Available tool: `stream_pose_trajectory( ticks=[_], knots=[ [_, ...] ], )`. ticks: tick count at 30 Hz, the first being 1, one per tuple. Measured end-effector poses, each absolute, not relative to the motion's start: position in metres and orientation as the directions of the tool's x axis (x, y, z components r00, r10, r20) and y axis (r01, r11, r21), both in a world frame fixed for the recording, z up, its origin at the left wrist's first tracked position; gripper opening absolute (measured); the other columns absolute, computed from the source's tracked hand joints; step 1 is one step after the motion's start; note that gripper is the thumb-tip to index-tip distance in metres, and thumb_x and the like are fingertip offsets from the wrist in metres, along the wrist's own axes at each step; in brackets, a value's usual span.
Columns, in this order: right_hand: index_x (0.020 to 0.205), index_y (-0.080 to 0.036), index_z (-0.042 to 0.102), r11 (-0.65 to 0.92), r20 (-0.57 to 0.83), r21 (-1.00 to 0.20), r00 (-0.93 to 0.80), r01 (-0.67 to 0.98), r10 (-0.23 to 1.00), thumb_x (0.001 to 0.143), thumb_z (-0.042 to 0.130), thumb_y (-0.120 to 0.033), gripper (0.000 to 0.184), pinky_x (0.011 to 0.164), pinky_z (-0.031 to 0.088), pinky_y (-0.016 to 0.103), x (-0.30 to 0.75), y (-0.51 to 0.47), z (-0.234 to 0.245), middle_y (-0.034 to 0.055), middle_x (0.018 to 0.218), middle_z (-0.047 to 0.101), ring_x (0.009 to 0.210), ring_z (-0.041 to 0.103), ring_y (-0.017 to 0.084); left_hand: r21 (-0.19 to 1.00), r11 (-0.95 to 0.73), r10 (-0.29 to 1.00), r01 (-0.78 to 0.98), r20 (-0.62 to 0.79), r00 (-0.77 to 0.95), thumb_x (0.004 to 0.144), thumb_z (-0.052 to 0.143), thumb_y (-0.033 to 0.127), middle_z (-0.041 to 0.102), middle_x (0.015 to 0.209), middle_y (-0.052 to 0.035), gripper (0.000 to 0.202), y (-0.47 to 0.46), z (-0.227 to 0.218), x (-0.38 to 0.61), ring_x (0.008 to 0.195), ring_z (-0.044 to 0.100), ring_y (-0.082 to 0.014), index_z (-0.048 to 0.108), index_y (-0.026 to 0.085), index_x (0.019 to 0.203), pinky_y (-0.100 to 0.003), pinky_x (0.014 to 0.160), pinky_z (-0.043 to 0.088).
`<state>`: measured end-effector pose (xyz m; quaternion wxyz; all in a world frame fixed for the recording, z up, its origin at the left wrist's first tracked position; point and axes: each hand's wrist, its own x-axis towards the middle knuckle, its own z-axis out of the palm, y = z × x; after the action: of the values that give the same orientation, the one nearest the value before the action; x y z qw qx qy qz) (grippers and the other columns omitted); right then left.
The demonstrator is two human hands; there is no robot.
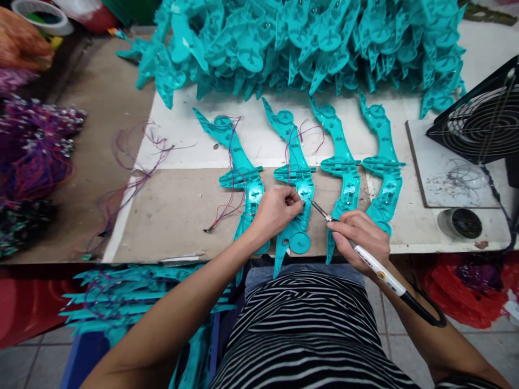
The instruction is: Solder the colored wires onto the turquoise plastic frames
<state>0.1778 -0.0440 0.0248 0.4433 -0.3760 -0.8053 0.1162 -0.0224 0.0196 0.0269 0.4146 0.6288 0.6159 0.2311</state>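
Right hand (360, 240): gripping a soldering iron (377, 267) pen-style, white barrel, metal tip angled in at the right edge of the worked shell (294, 174). Can't tell if the tip actually touches. Left hand (279, 213): fingertips pinched close over the worked shell's lower half; can't tell what's between them.

The worked shell is teal, second from left in a row of four on the worktop (178, 205). Red and purple wires (287, 151) lie across its upper half, some looping out to its right. Just left of it: first shell (239, 162), also with wires running down it. To its right: third shell (343, 140), then fourth shell (381, 140).

Beyond it: big pile of teal shells (251, 48). Well left of it: loose wire bunch (150, 173), then a wire heap (36, 151). Well right of it: black fan (490, 113) at a pale board (421, 156), round tin (466, 222) with dark contents just nearer. Below worktop level: stacked teal parts (133, 297) near-left of it, red bag (466, 292) near-right.
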Motion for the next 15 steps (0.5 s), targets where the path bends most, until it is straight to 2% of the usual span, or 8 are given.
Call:
stream_pose_trajectory(
  ticks=[8, 11, 15],
  knots=[
    [0.121, -0.024, 0.067, 0.562, 0.604, -0.587, -0.147, 0.582, 0.783, 0.093, 0.060, -0.024, 0.028, 0.073, 0.057, 0.033, 0.196, -0.037, 0.025, 0.0057, 0.090, 0.074, 0.080, 0.069, 0.019, 0.806, 0.122, 0.965, 0.579, -0.234, 0.122, 0.070, 0.060, 0.014, 0.064, 0.063, 0.0007, 0.007, 0.019, 0.025, -0.023, 0.060, 0.056, -0.0116, 0.064, 0.015, 0.065, -0.025, 0.060, 0.040],
    [0.117, -0.023, 0.068, 0.519, 0.602, -0.534, -0.130, 0.668, 0.788, 0.092, 0.062, -0.023, 0.026, 0.079, 0.058, 0.032, 0.201, -0.026, 0.021, 0.0042, 0.089, 0.076, 0.082, 0.070, 0.019, 0.802, 0.117, 0.966, 0.586, -0.229, 0.121, 0.070, 0.060, 0.015, 0.064, 0.063, 0.0010, 0.006, 0.019, 0.026, -0.022, 0.060, 0.056, -0.0118, 0.064, 0.015, 0.065, -0.025, 0.061, 0.040],
    [0.119, -0.020, 0.067, 0.482, 0.567, -0.438, -0.183, 0.759, 0.803, 0.092, 0.063, -0.022, 0.028, 0.092, 0.057, 0.035, 0.202, -0.015, 0.013, 0.0060, 0.102, 0.076, 0.100, 0.070, 0.020, 0.797, 0.111, 0.967, 0.594, -0.224, 0.120, 0.070, 0.059, 0.015, 0.063, 0.062, 0.0012, 0.007, 0.019, 0.026, -0.021, 0.060, 0.057, -0.0122, 0.064, 0.015, 0.066, -0.025, 0.060, 0.039]
  ],
)
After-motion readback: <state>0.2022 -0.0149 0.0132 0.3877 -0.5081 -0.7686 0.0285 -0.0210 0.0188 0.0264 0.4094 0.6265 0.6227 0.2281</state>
